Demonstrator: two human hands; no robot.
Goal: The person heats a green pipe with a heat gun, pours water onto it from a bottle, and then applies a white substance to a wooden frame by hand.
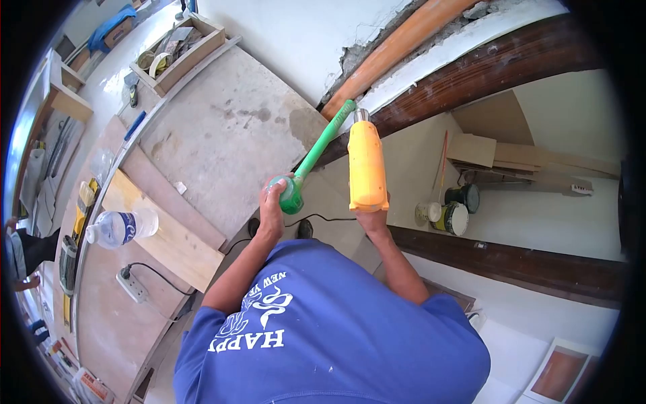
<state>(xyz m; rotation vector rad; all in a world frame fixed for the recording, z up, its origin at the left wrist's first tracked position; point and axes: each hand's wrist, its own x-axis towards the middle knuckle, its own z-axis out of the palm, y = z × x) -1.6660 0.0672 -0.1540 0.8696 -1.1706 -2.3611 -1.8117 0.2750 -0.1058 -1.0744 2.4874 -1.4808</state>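
Note:
My left hand grips the rounded end of a long green-handled tool. Its tip reaches the dark wooden frame beside an orange pipe. My right hand holds a yellow heat gun upright, its metal nozzle pointing at the same stretch of frame, just right of the green tool's tip. My blue printed shirt fills the bottom of the view.
A grey board lies at left with a wooden plank, a water bottle and a power strip. Paint cans stand on the floor at right. A wooden tray of tools sits far left. Another person is at the left edge.

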